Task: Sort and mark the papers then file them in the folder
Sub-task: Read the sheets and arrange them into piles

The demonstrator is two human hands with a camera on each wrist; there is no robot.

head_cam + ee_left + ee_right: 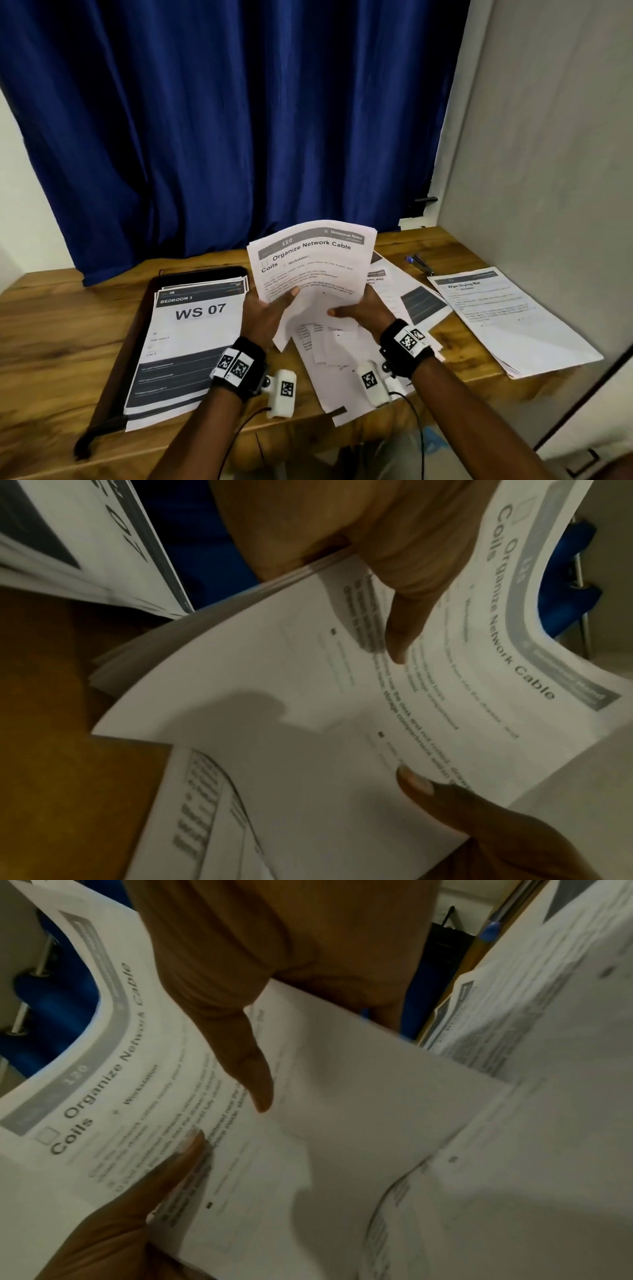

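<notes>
Blue curtain behind the bench (pixel 61 342), sorting looked partway: both the left hand (pixel 262 317) and right hand (pixel 364 310) pinched the cable sheet (pixel 310 260) upright, a stack in the folder (pixel 137 342) to their left, loose papers (pixel 507 315) to their right.

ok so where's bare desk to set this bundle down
Bare wood shows left of the black folder and behind the Wipe Drying Mat stack near the pen. Between those, loose sheets crowd the desk.

Head view: high, facing forward and down over the wooden desk (pixel 68 342). Wrist views: close, each from 6 o'clock, both sharing the "Organize Network Cable Coils" sheet (pixel 308 260) and both thumbs.
</notes>
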